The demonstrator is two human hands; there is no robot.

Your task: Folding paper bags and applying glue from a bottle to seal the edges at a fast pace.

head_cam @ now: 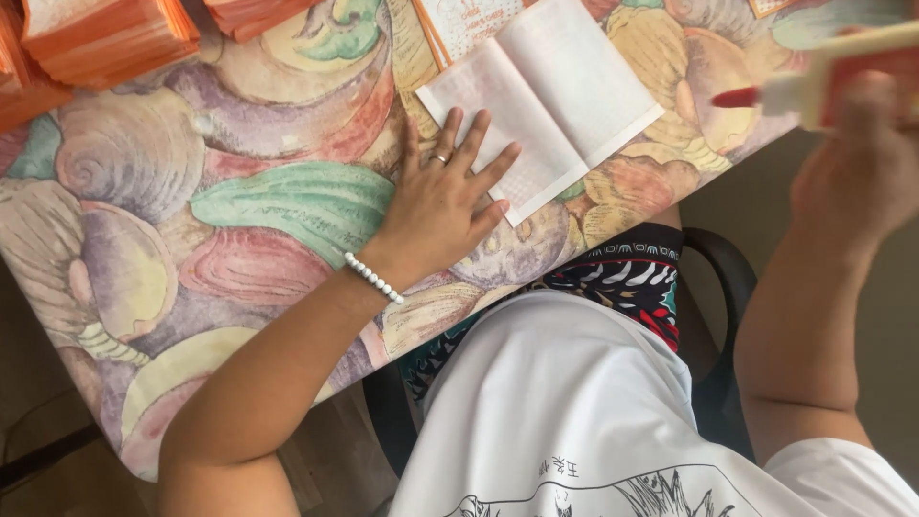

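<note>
The left hand (pixel 442 206) lay flat on the table (pixel 239 239). Its fingers (pixel 498 168) were spread wide, and the tips pressed on the left page of an open booklet (pixel 541 96). The hand held nothing. It had a ring (pixel 438 159) on one finger and a white bead bracelet (pixel 373 279) on the wrist.

The booklet lay open near the table's edge, tilted a bit, with pale pages. Another paper (pixel 469 24) peeked out from under its top.

The right hand (pixel 852 172) was up off the table, well apart from the booklet. It was blurry. It was closed around a glue bottle (pixel 823 81), white and red with a red tip (pixel 735 97) that pointed toward the booklet.

The table had a cloth with big shells in pink, purple and green. Stacks of orange booklets (pixel 105 43) sat at the far corner. The person sat on a black chair (pixel 718 278) in a white shirt (pixel 574 402).
</note>
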